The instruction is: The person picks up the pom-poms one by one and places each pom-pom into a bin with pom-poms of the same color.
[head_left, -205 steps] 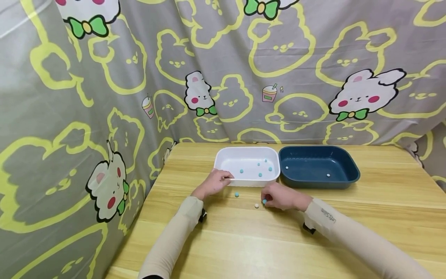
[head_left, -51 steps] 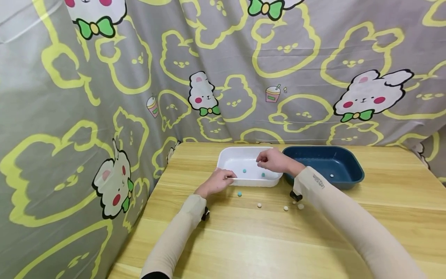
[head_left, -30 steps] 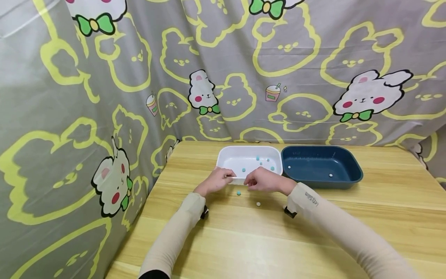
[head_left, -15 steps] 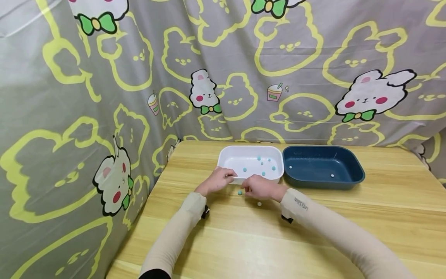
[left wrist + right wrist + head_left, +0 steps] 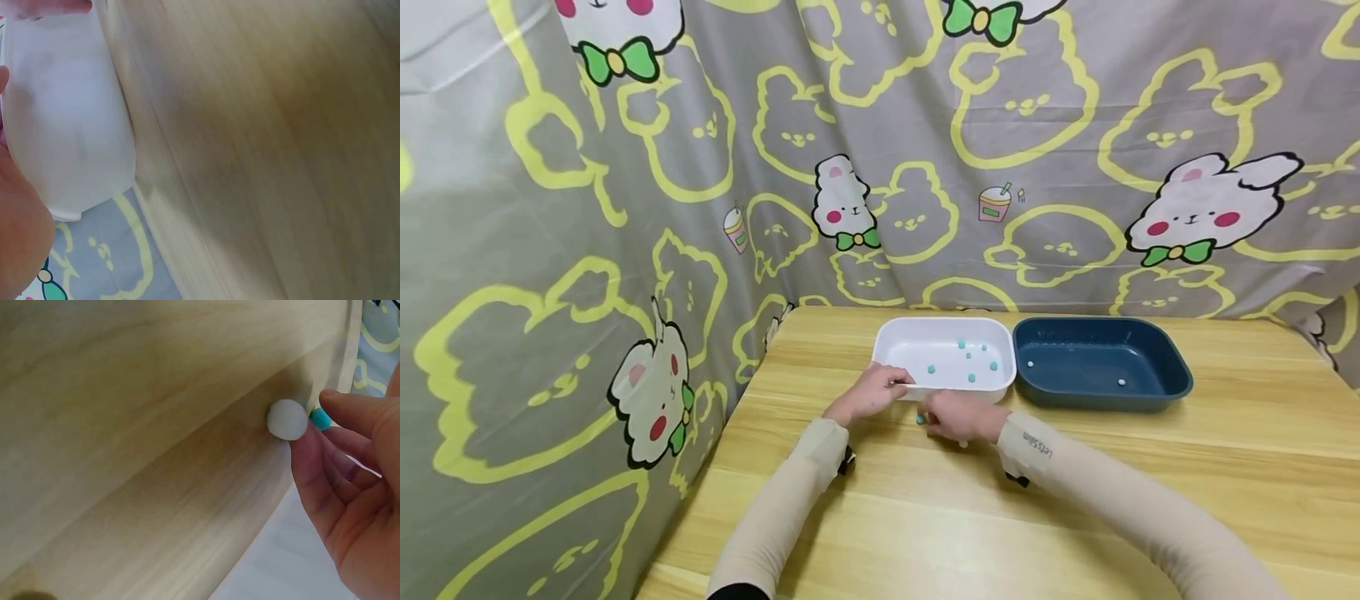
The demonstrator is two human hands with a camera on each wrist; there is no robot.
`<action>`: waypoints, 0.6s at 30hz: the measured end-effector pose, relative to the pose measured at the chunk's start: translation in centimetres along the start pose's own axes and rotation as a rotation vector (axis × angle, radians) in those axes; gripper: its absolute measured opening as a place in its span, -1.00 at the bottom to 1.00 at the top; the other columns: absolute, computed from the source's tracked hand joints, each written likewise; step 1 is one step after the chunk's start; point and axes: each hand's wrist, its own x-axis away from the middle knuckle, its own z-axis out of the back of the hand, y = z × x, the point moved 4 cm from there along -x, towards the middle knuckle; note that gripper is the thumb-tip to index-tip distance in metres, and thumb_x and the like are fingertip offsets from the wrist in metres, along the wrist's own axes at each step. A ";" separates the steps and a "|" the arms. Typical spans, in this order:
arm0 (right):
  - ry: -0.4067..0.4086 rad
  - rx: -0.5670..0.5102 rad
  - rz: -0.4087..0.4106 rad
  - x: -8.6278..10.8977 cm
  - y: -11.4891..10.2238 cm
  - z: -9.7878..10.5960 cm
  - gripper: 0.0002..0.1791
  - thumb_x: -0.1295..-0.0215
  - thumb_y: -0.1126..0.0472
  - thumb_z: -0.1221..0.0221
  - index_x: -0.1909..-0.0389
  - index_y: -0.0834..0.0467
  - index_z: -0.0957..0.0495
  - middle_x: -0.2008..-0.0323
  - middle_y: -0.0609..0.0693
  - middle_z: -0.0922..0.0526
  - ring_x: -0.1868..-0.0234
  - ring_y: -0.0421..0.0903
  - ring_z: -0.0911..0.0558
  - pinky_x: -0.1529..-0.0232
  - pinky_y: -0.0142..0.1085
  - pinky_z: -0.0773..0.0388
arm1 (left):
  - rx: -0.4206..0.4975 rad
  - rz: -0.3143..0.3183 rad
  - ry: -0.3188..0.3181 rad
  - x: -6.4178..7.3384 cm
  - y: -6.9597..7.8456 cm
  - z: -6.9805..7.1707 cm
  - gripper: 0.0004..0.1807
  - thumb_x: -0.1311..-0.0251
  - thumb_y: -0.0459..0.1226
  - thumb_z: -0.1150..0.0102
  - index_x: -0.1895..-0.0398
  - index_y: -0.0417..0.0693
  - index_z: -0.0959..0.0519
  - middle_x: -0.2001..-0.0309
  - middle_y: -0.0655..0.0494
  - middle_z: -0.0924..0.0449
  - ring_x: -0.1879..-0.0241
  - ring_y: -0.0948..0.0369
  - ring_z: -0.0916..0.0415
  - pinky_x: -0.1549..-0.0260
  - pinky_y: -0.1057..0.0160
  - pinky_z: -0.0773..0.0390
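Left fingers (image 5: 897, 374) grip white tray (image 5: 925, 333) | right fingers (image 5: 356, 412) pinch teal ball (image 5: 321, 419) | white ball (image 5: 287, 419) alongside

One Word Legible

The wording "LetsSlim" (image 5: 1037, 444) is shown in small dark letters on the beige right sleeve (image 5: 1108, 489), close to the cuff (image 5: 1010, 435). In the head view it is seen upside down, set along the sleeve's slant.
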 end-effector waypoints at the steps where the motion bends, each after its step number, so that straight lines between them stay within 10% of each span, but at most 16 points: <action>1: -0.004 0.002 -0.002 -0.1 0.0 -0.1 -0.93 -0.21 0.26 -0.26 0.33 0.14 -0.56 0.60 -0.19 -0.45 0.63 -0.32 -0.46 0.47 -0.42 -0.44 | -0.001 -0.001 0.000 0.0 0.0 0.0 -0.84 -0.26 -0.27 -0.06 0.28 0.09 -0.66 0.31 0.37 -0.64 0.31 0.36 -0.46 0.01 0.18 -0.23; 18: -0.051 -0.057 0.109 -0.5 -0.1 -0.6 -0.94 -0.17 0.21 -0.30 0.40 0.05 -0.59 0.53 -0.27 -0.50 0.49 -0.36 -0.46 0.36 -0.45 -0.44 | -0.010 -0.017 0.010 0.2 0.2 0.0 -0.81 -0.26 -0.28 -0.04 0.25 0.00 -0.67 0.28 0.24 -0.68 0.31 0.35 -0.47 0.00 0.17 -0.23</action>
